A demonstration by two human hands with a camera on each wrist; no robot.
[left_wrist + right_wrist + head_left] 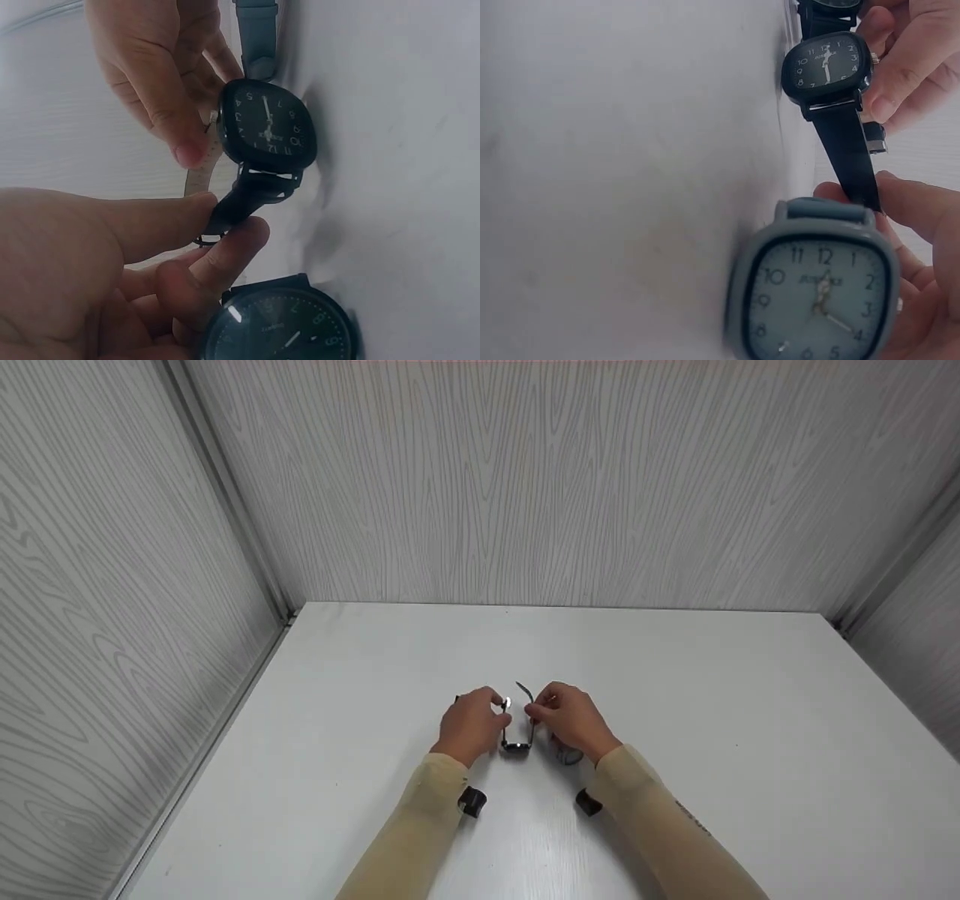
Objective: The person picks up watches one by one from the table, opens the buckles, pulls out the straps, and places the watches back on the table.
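Note:
A black wristwatch with a rounded-square dial [270,124] stands on edge at mid-table, its two strap ends pointing away from me. My left hand [471,724] pinches the buckle end of the strap [244,202] between thumb and fingers. The plain end of the strap [844,146] is pinched by my right hand [571,720]. Close beside the right hand lies a blue-grey square wristwatch [821,292]. A round black wristwatch [285,326] lies next to the left hand, mostly hidden by it in the head view.
All three watches are on a white table [675,682]. Wood-grain panels [525,480] rise behind the table and on both sides. Black bands [472,801] sit at both wrists, over the pale sleeves [420,825].

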